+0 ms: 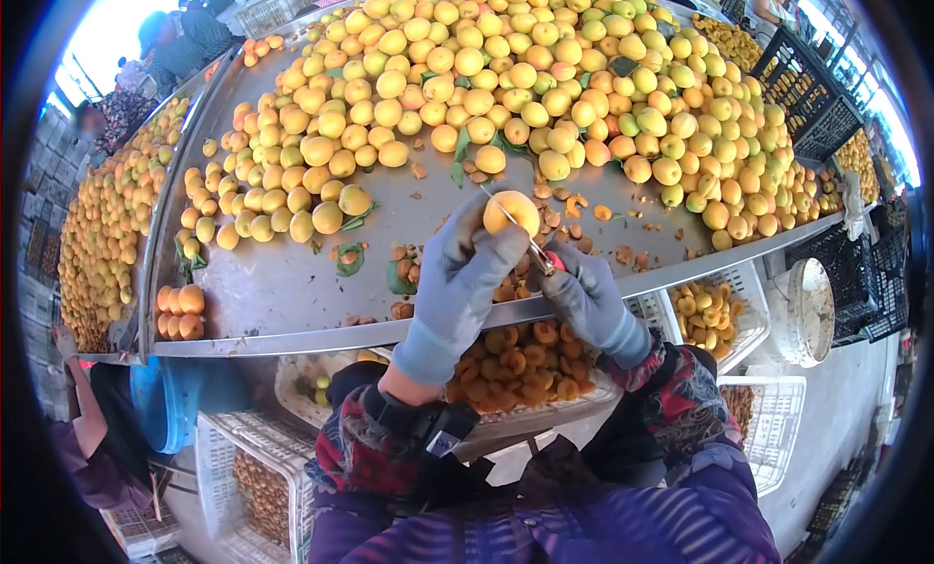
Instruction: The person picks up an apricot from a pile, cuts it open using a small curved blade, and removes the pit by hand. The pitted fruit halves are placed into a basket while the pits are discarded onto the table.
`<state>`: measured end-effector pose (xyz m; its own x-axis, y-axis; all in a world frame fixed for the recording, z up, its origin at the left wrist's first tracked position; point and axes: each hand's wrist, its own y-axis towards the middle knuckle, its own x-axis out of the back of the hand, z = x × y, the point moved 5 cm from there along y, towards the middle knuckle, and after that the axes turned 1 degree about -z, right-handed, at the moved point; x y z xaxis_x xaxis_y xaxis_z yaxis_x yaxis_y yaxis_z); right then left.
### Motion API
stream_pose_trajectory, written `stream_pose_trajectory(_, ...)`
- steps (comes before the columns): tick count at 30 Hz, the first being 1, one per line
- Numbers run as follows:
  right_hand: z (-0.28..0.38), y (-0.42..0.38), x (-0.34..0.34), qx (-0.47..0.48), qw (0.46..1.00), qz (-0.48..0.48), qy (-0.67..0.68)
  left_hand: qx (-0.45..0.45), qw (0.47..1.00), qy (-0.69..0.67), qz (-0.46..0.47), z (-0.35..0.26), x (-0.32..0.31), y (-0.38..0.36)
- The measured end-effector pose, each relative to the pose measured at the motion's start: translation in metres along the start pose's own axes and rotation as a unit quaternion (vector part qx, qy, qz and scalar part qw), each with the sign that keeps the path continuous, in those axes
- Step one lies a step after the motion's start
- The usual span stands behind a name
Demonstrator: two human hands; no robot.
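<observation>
My left hand (465, 277), in a grey glove, grips a yellow apricot (512, 213) above the near edge of the metal table (282, 301). A small knife (532, 245) is in my gloved right hand (584, 290), its thin blade lying against the apricot. Part of a red handle shows by the right fingers. Below both hands, a crate of halved apricots (525, 364) sits at my lap. Apricot stones and scraps (576, 235) lie on the metal just behind the hands.
A large heap of apricots (467, 68) covers the table's far side. Several apricots (180, 313) stand grouped at the left corner. White crates (255, 486), a blue bucket (165, 403) and a white bucket (803, 311) stand below. Another person's arm (86, 408) is at far left.
</observation>
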<state>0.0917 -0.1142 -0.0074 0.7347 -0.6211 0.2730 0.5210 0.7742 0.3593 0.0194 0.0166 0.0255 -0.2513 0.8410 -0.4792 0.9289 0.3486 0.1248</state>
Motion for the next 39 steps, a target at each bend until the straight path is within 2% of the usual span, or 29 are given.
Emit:
stream_pose_trajectory(1, -0.002, 0.0, -0.001, 0.0, 1.0, 0.0, -0.001, 0.0, 1.0, 0.0, 0.001, 0.0, 0.0, 0.0)
stream_pose_trajectory(3, 0.001, 0.0, -0.003, 0.026, 0.999, -0.024, -0.017, -0.118, 0.982, 0.144, -0.006, -0.014, -0.001, 0.0)
stream_pose_trajectory(4, 0.001, 0.001, -0.004, 0.026, 0.999, -0.024, -0.017, -0.118, 0.982, 0.145, -0.006, -0.012, -0.001, 0.001)
stream_pose_trajectory(6, 0.002, 0.0, -0.003, 0.049, 0.997, -0.054, -0.03, -0.083, 0.996, 0.014, -0.006, -0.002, 0.003, 0.003)
stream_pose_trajectory(7, 0.003, 0.0, -0.003, 0.048, 0.997, -0.054, -0.029, -0.082, 0.997, 0.014, -0.007, -0.002, 0.004, 0.002)
stream_pose_trajectory(9, 0.004, 0.001, -0.006, -0.025, 0.998, 0.011, 0.052, -0.102, 0.993, 0.063, -0.01, -0.006, 0.003, 0.002)
stream_pose_trajectory(10, 0.011, 0.002, -0.005, -0.022, 0.998, 0.011, 0.05, -0.105, 0.992, 0.063, -0.009, -0.008, 0.003, 0.003)
stream_pose_trajectory(12, 0.013, -0.005, -0.016, -0.19, 0.943, 0.066, 0.267, -0.127, 0.988, 0.085, -0.003, -0.011, 0.002, 0.003)
stream_pose_trajectory(16, 0.027, -0.003, -0.012, -0.139, 0.94, 0.067, 0.304, -0.109, 0.994, 0.016, -0.006, -0.003, 0.006, 0.005)
stream_pose_trajectory(18, 0.029, 0.0, 0.011, -0.042, 0.959, -0.021, 0.278, -0.096, 0.994, 0.016, -0.053, -0.004, 0.006, 0.007)
stream_pose_trajectory(19, 0.03, 0.003, 0.014, -0.043, 0.959, -0.027, 0.278, -0.092, 0.995, 0.016, -0.048, -0.006, 0.003, 0.004)
stream_pose_trajectory(20, 0.032, 0.007, 0.018, -0.065, 0.962, -0.06, 0.259, -0.12, 0.979, 0.163, -0.016, -0.011, -0.003, -0.001)
stream_pose_trajectory(21, 0.032, 0.009, 0.021, -0.089, 0.963, -0.091, 0.239, -0.148, 0.941, 0.303, 0.016, -0.011, -0.009, -0.004)
stream_pose_trajectory(22, 0.03, 0.01, 0.019, -0.102, 0.955, -0.099, 0.261, -0.205, 0.906, 0.363, 0.065, -0.011, -0.018, -0.004)
stream_pose_trajectory(23, 0.027, 0.01, 0.015, -0.106, 0.954, -0.104, 0.26, -0.201, 0.908, 0.36, 0.068, -0.006, -0.02, -0.003)
stream_pose_trajectory(25, 0.021, 0.009, 0.007, -0.098, 0.948, -0.1, 0.286, -0.323, 0.803, 0.493, 0.09, -0.004, -0.031, -0.007)
stream_pose_trajectory(27, 0.022, 0.006, 0.01, -0.121, 0.952, -0.083, 0.27, -0.315, 0.815, 0.478, 0.092, 0.002, -0.031, -0.007)
stream_pose_trajectory(29, 0.018, 0.005, 0.008, -0.162, 0.932, -0.082, 0.314, -0.264, 0.893, 0.356, 0.076, 0.009, -0.028, -0.005)
stream_pose_trajectory(30, 0.017, 0.004, 0.007, -0.163, 0.931, -0.082, 0.315, -0.263, 0.893, 0.356, 0.077, 0.01, -0.031, -0.007)
stream_pose_trajectory(32, 0.018, 0.006, 0.009, -0.119, 0.954, -0.111, 0.252, -0.172, 0.948, 0.267, 0.031, 0.012, -0.031, -0.008)
stream_pose_trajectory(33, 0.018, 0.006, 0.007, -0.121, 0.954, -0.111, 0.252, -0.17, 0.948, 0.266, 0.03, 0.01, -0.032, -0.009)
stream_pose_trajectory(35, 0.028, 0.009, 0.008, -0.038, 0.982, -0.122, 0.14, -0.086, 0.902, 0.424, 0.013, 0.011, -0.029, -0.01)
stream_pose_trajectory(36, 0.032, 0.01, 0.008, -0.039, 0.982, -0.121, 0.141, -0.085, 0.902, 0.424, 0.012, 0.007, -0.032, -0.012)
stream_pose_trajectory(37, 0.036, 0.011, 0.008, -0.073, 0.972, -0.103, 0.196, 0.026, 0.978, 0.206, -0.029, 0.012, -0.028, -0.011)
stream_pose_trajectory(38, 0.037, 0.012, 0.006, -0.106, 0.959, -0.084, 0.25, 0.135, 0.988, -0.025, -0.067, 0.02, -0.027, -0.012)
stream_pose_trajectory(39, 0.034, 0.011, 0.009, -0.105, 0.959, -0.083, 0.249, 0.133, 0.988, -0.025, -0.067, 0.023, -0.022, -0.009)
